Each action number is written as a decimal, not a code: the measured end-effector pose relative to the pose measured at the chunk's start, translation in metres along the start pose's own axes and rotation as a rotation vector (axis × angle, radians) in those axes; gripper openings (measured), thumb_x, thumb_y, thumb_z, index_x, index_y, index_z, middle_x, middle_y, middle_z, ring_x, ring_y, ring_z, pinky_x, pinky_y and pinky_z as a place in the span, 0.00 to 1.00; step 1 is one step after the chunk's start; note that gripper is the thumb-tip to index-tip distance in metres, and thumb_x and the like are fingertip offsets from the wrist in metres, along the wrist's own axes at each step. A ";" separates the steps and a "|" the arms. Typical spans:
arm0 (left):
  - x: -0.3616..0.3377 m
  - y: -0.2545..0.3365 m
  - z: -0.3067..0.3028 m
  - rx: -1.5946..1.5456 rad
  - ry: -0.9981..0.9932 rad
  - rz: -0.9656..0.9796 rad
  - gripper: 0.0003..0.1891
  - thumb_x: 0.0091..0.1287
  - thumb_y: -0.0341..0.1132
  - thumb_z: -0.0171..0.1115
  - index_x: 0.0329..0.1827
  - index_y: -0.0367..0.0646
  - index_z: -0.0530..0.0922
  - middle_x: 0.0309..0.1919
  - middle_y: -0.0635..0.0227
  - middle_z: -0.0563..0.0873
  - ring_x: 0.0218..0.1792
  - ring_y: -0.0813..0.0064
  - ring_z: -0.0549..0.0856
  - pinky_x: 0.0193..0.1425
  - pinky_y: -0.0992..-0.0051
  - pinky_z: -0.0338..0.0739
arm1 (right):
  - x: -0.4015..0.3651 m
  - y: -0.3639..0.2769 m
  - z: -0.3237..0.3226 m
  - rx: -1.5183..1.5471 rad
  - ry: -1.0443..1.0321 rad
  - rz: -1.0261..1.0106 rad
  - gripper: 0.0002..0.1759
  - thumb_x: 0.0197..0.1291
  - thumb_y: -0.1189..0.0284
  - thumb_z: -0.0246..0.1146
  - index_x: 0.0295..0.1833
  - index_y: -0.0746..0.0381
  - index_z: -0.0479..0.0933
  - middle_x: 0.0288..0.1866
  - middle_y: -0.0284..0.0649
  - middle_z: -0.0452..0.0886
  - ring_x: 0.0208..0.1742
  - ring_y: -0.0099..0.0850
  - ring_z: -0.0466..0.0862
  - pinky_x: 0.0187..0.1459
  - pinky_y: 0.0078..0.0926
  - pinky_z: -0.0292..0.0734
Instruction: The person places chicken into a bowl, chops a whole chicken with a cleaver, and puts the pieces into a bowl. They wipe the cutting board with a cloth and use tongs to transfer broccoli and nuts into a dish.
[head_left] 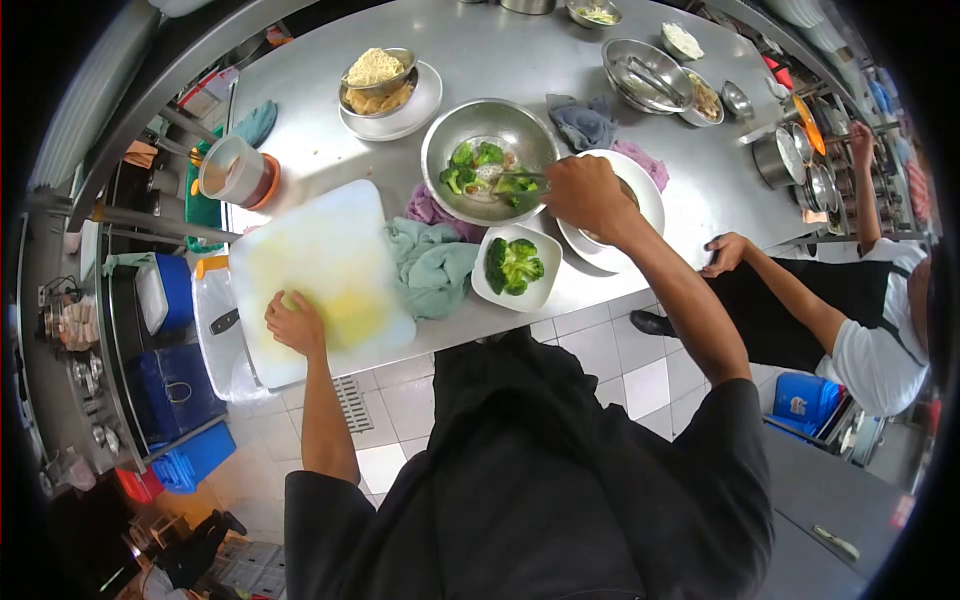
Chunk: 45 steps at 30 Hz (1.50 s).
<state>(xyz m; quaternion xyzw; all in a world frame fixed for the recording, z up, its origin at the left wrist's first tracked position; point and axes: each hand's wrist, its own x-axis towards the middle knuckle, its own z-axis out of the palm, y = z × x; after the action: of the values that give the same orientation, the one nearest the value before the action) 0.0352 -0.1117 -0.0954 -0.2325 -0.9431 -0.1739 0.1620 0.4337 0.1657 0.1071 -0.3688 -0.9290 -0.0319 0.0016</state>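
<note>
Over the right rim of a large metal bowl (436, 143), my right hand (590, 195) is closed around a metal utensil (530, 182) that reaches among the broccoli (463, 176) inside. Just below the bowl, a white square dish (545, 292) holds more broccoli (514, 266). My left hand (296, 322) rests on the yellow-stained white cutting board (310, 235), fingers somewhat bent and apart, holding nothing. A green cloth (430, 262) lies between the board and the dish. White plates (650, 195) sit partly under my right forearm.
Bowls with noodles (375, 68) stand on a white plate behind. A clear plastic tub (232, 170) is at the left. Metal bowls (645, 72) and a blue-grey cloth (582, 124) lie at the back right. A co-worker (870, 330) stands at the right, one hand at the table edge.
</note>
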 end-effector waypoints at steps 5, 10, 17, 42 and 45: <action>0.000 -0.003 -0.002 -0.005 -0.025 -0.002 0.18 0.71 0.47 0.58 0.59 0.51 0.77 0.57 0.61 0.76 0.59 0.57 0.75 0.60 0.56 0.70 | 0.008 0.030 -0.007 0.063 -0.054 0.150 0.09 0.45 0.69 0.64 0.28 0.64 0.84 0.26 0.52 0.84 0.29 0.47 0.87 0.33 0.41 0.83; 0.000 0.000 -0.003 0.002 -0.011 0.015 0.18 0.71 0.47 0.58 0.59 0.50 0.77 0.57 0.60 0.76 0.59 0.57 0.75 0.60 0.56 0.70 | 0.020 0.040 0.024 0.098 -0.065 0.083 0.14 0.44 0.63 0.65 0.32 0.62 0.85 0.29 0.50 0.86 0.35 0.47 0.88 0.37 0.43 0.83; -0.004 -0.011 0.003 -0.014 0.005 0.074 0.20 0.71 0.50 0.57 0.59 0.51 0.77 0.56 0.61 0.77 0.57 0.56 0.77 0.57 0.55 0.73 | 0.047 0.037 0.028 0.062 -0.245 0.167 0.19 0.47 0.55 0.65 0.36 0.58 0.87 0.33 0.47 0.87 0.38 0.46 0.88 0.39 0.44 0.84; 0.000 -0.013 0.008 0.015 0.012 0.056 0.19 0.70 0.49 0.60 0.59 0.53 0.78 0.55 0.61 0.77 0.56 0.57 0.76 0.58 0.54 0.72 | -0.213 -0.095 0.028 0.562 -0.083 0.747 0.20 0.59 0.60 0.68 0.52 0.62 0.81 0.33 0.49 0.84 0.33 0.51 0.85 0.37 0.47 0.79; 0.000 -0.010 0.007 0.006 0.008 0.049 0.19 0.69 0.49 0.60 0.59 0.53 0.78 0.55 0.62 0.77 0.56 0.57 0.77 0.58 0.54 0.72 | -0.200 -0.078 0.014 0.507 -0.113 0.697 0.20 0.59 0.60 0.68 0.53 0.60 0.81 0.33 0.46 0.84 0.32 0.50 0.85 0.36 0.46 0.79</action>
<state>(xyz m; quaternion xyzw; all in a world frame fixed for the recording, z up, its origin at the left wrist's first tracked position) 0.0289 -0.1169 -0.1039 -0.2544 -0.9369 -0.1680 0.1709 0.5260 -0.0277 0.0834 -0.6494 -0.7261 0.2198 0.0521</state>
